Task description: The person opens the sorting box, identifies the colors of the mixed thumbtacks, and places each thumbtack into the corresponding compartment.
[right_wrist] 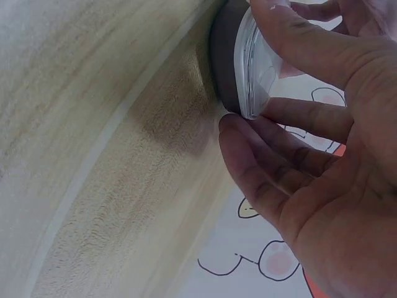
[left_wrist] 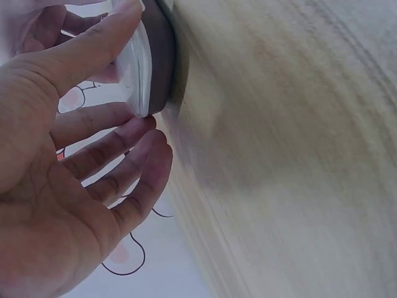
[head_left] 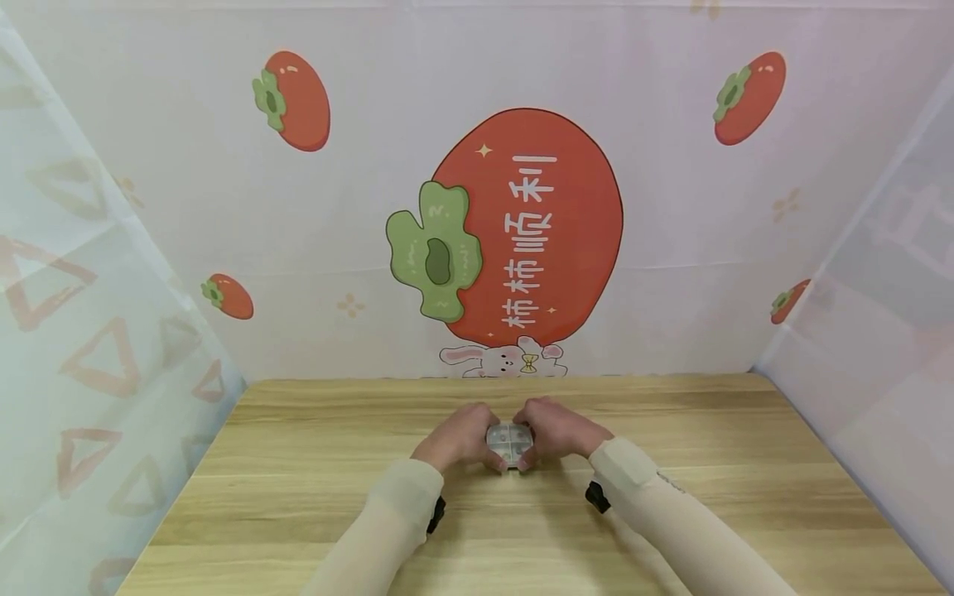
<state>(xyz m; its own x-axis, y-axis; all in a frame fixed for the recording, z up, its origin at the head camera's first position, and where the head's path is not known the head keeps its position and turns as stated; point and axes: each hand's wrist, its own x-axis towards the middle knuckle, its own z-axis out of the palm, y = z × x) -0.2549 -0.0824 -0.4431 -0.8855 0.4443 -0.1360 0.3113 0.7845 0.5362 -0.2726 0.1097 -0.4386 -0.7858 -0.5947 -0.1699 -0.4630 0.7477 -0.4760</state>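
A small pill box [head_left: 510, 444] is held between both hands, toward the back of the wooden table. It has a clear lid, a dark grey-brown base [left_wrist: 160, 53] and cross dividers that part it into several compartments. From the left side, my left hand [head_left: 465, 437] grips it, thumb at the near edge and fingers round the far side. My right hand [head_left: 557, 429] holds the opposite side the same way; its thumb [right_wrist: 304, 40] presses along the clear lid's edge. Whether the base touches the tabletop is hard to tell. The compartments' contents are too small to make out.
The wooden table [head_left: 298, 497] runs back to a white printed cloth wall [head_left: 358, 207] with persimmon pictures. Pale cloth walls stand at the left [head_left: 97, 331] and right [head_left: 879, 331] edges. A black strap piece [head_left: 597, 497] sits under the right wrist.
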